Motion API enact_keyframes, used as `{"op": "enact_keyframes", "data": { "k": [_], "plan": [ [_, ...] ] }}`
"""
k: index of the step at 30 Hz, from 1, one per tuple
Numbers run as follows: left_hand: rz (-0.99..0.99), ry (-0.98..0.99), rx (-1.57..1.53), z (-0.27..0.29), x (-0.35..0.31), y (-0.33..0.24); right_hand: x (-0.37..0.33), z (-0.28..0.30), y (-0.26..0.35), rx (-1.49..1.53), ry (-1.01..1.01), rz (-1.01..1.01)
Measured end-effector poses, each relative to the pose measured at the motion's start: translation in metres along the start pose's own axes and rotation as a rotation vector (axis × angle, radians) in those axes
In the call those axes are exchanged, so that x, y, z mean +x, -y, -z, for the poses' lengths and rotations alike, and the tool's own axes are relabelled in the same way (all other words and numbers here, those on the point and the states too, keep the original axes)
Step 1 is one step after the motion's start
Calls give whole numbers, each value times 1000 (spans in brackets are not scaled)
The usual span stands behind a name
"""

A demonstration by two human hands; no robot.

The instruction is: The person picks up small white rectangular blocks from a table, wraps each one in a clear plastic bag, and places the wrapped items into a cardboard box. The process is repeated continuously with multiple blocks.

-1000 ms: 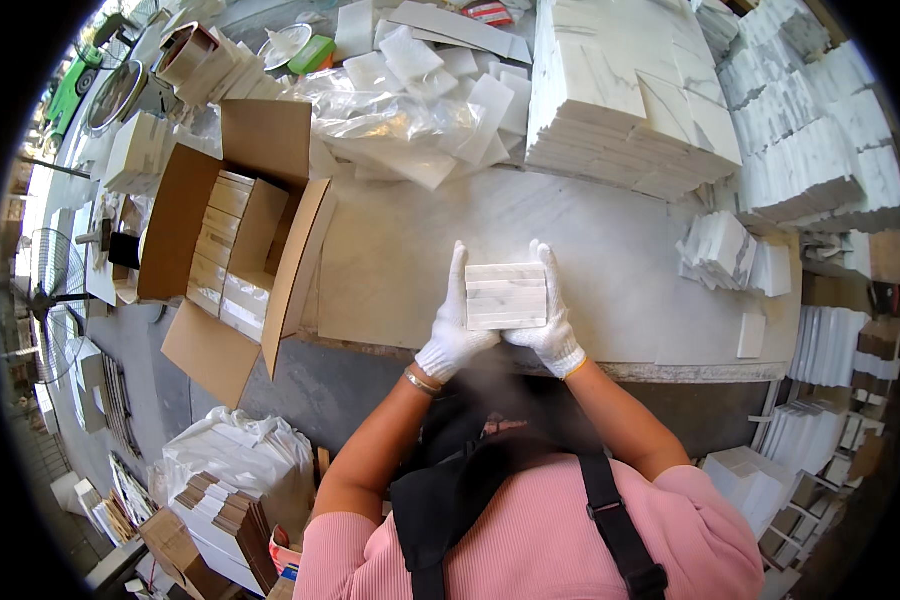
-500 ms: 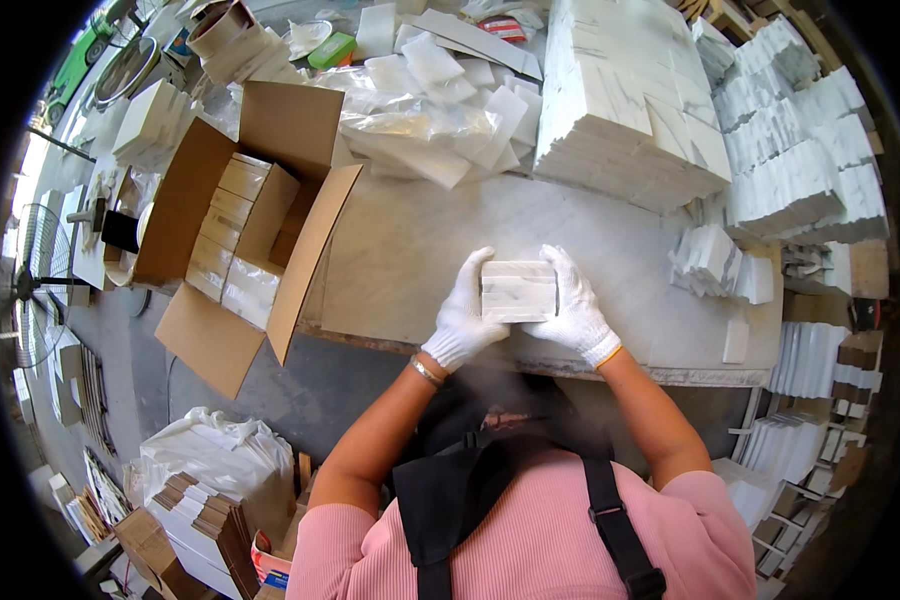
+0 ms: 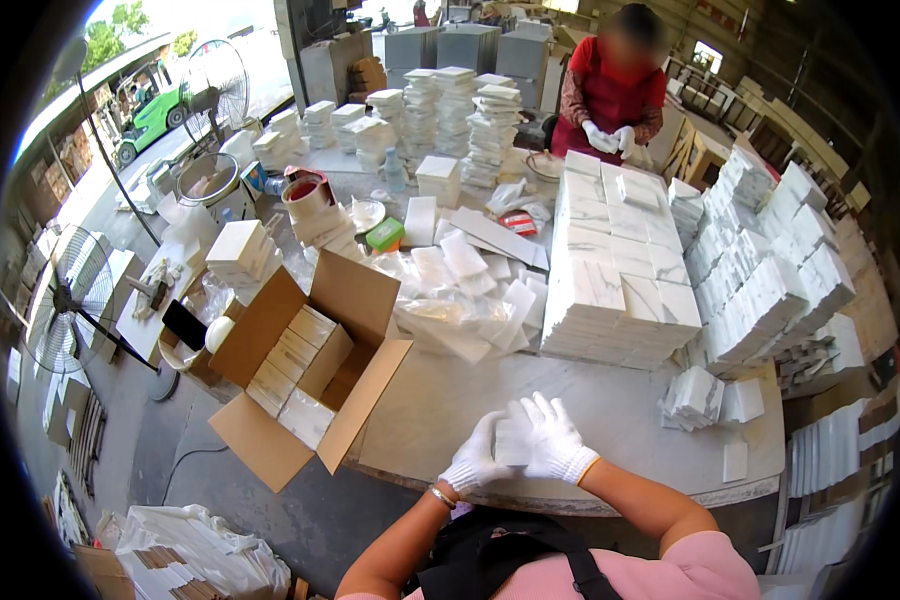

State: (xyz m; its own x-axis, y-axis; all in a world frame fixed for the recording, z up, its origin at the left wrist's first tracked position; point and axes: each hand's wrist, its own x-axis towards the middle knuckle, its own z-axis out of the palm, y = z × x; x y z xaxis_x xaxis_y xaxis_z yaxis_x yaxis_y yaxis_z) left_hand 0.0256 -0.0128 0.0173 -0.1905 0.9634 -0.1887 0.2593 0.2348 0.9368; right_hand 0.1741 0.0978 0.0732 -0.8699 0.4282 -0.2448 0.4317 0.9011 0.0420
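A small stack of white marble tiles (image 3: 511, 443) is between my gloved hands, just above the near part of the worktable (image 3: 420, 420). My left hand (image 3: 476, 453) in its white knit glove grips the stack's left side. On the other side, my right hand (image 3: 552, 440), gloved too, lies against the stack with its fingers stretched out and apart. Its palm and fingers hide part of the tiles. To the left stands an open cardboard box (image 3: 360, 280) with several wrapped packs of tiles (image 3: 292, 362) inside.
A large tile block (image 3: 620, 270) stands beyond my right hand, with more stacked tiles (image 3: 735, 270) farther right. Thin white foam sheets (image 3: 465, 300) lie behind the box. Across the table is a co-worker (image 3: 610, 100) in red. A standing fan (image 3: 70, 300) is at far left.
The view has tilted up, bringing the co-worker and far tile stacks into sight. My right hand has shifted from gripping the stack's side to lying open across it.
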Motion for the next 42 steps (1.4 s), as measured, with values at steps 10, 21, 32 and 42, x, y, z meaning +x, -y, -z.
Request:
{"op": "enact_keyframes", "data": {
  "k": [10, 21, 32, 42],
  "plan": [
    [-127, 6, 286, 22, -5, -12, 19, 6, -10, 200, 115, 85],
    [-159, 156, 434, 59, -20, -87, -12, 60, -16, 406, -55, 157],
    [-436, 156, 669, 278, -24, -151, 83, 208, 93, 374, -430, 134],
    [-295, 197, 480, 412, -16, -31, 225, 200, 198, 303, -199, 66]
  ]
}}
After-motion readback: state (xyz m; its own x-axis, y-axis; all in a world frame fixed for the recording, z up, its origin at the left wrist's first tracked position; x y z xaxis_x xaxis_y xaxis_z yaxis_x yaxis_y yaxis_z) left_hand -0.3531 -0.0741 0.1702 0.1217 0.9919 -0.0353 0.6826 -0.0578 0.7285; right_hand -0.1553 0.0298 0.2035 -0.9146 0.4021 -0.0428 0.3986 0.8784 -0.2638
